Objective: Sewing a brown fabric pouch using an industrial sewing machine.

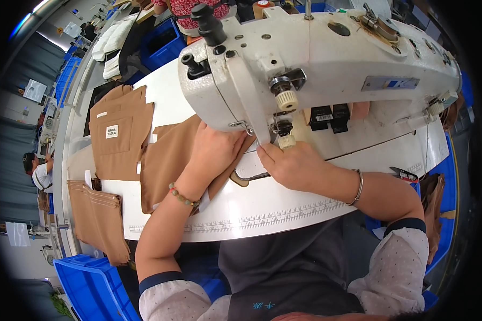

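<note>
A white sewing machine [316,59] stands over the white table. Under its needle end lies a brown fabric piece [168,155]. My left hand [214,150] rests on this fabric, its fingers held together and pressing it beside the needle area. A white strip [246,96] hangs down the front of the machine head. At its lower end, my right hand [294,166] is closed in a pinch, thumb and forefinger together. The needle and the stitching point are hidden behind the fingers and the machine head.
Brown panels with a pale label [120,134] lie at the left, with a folded brown stack [93,214] at the table edge. Small black boxes [329,116] stand under the machine arm, and snips [404,174] lie at right. Blue crates [93,286] flank the table. Other people work beyond.
</note>
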Tool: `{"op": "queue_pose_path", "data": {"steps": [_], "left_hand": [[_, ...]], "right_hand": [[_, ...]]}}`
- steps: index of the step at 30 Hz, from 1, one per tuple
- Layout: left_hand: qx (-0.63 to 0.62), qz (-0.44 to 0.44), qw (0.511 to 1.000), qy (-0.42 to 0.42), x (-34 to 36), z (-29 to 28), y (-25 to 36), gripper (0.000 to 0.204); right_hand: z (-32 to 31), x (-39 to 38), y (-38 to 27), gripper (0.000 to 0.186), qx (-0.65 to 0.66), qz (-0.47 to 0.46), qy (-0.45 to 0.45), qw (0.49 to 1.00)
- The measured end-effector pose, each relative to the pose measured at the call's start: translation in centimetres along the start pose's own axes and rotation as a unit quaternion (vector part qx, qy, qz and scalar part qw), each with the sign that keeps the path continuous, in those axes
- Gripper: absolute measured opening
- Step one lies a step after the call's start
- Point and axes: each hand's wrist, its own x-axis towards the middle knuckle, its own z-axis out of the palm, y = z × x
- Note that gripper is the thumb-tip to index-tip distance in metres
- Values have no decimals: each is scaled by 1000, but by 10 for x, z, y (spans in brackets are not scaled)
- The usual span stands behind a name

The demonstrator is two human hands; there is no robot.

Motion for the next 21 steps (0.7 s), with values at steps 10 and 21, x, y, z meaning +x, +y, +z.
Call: {"op": "queue_pose_path", "data": {"steps": [10,21], "left_hand": [[-40,-416,900,122,-60,-86,-124,31],[226,-185,928,231,-83,-178,-31,10]], "right_hand": [[1,-3,-1,13,-11,-17,14,1000],[-4,-6,-3,36,-39,-21,-87,995]]}}
